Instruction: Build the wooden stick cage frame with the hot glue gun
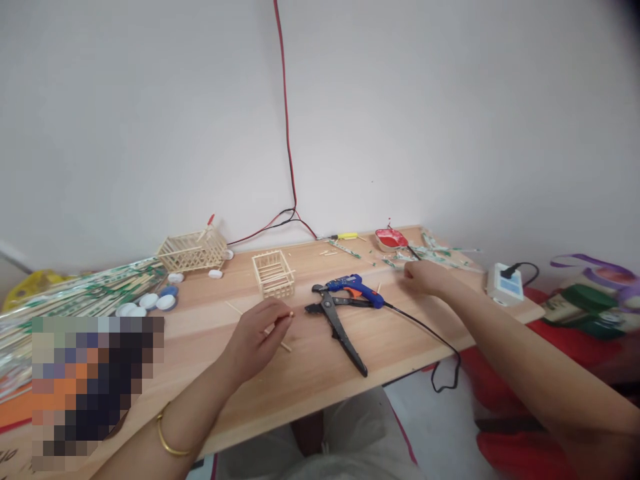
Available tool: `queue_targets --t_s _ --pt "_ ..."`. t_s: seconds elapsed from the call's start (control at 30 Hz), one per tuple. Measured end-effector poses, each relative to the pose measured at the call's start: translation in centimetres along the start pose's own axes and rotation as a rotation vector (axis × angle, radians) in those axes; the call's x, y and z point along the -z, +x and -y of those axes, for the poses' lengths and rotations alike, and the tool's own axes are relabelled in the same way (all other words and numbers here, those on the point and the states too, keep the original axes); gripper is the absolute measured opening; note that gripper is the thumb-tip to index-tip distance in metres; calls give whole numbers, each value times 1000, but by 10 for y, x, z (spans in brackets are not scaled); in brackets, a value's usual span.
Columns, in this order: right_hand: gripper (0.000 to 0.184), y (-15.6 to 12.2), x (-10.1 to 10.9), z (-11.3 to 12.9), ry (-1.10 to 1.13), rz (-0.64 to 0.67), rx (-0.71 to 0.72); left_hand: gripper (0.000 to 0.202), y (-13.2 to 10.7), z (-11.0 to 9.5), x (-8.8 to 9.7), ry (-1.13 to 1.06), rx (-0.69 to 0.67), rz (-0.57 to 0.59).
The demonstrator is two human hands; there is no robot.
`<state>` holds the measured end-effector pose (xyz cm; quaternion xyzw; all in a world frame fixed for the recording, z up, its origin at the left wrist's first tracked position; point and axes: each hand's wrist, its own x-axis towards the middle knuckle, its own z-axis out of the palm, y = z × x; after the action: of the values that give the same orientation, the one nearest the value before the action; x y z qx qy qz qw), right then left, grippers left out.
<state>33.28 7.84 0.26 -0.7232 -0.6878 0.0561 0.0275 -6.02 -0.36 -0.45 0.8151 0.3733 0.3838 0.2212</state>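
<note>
Apparently crate [273,273] mostly built: walls up, top open, at 12 o'clock from your left hand [254,335], which pinches stick bit [291,314]. Your right hand [424,277], near 3 o'clock from it, curls; grip unclear. Loose stick [286,347] lies unattached.

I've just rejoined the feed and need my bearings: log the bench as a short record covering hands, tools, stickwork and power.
Left hand: pinches what looks like a small stick, mostly hidden
Right hand: fingers curled near green-and-white wrappers; grip unclear
Tools: blue glue gun, black pliers overlapping it in view
Stickwork: smaller frame mid-table, larger frame farther left
Power: black plug in white socket box
</note>
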Motion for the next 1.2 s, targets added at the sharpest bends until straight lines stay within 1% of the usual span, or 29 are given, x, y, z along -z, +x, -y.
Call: queue_targets --t_s 0.07,0.1,0.17,0.2,0.23,0.27,0.3,0.33,0.4,0.47,0.53,0.67,0.77,0.87,0.97,1.03,1.1,1.2 --pt "10 -11 9 10 50 -8 19 15 1 -2 -1 -105 75 -26" --pt "11 -19 13 19 89 -5 48 14 1 -3 -3 -181 135 -35" --pt "19 -35 17 45 200 5 158 15 1 -5 -8 -358 283 -36" --pt "21 -44 17 62 298 1 228 16 1 -5 -11 -439 353 -31" --pt "22 -52 15 81 557 26 342 18 0 -6 -14 -501 411 -20" --pt "23 -59 12 101 785 95 413 19 0 -5 -16 -543 455 -5" --pt "24 -64 7 120 967 171 454 20 -1 -5 -18 -567 482 4" --pt "23 -68 1 139 1098 240 482 22 -1 -5 -19 -579 496 6" --pt "22 -71 -11 169 1229 308 502 24 0 -4 -19 -574 501 -6" --pt "22 -69 -20 187 1249 343 535 23 1 -3 -15 -551 502 -27" --pt "22 -64 -25 195 1243 357 540 22 2 -3 -10 -527 514 -17" --pt "21 -57 -26 197 1249 395 541 21 4 -2 -7 -486 503 67" --pt "20 -55 -28 197 1241 438 553 23 3 1 -9 -412 438 89" --pt "19 -54 -31 198 1215 456 576 24 3 6 -11 -258 358 79" --pt "13 -55 -31 198 1096 389 619 21 3 11 -12 -134 332 85" --pt "9 -56 -30 196 975 297 665 17 3 13 -12 -116 332 112" --pt "8 -55 -31 194 846 198 713 17 3 15 -12 -106 345 121" --pt "9 -55 -35 192 709 103 776 23 3 16 -10 -27 374 68"
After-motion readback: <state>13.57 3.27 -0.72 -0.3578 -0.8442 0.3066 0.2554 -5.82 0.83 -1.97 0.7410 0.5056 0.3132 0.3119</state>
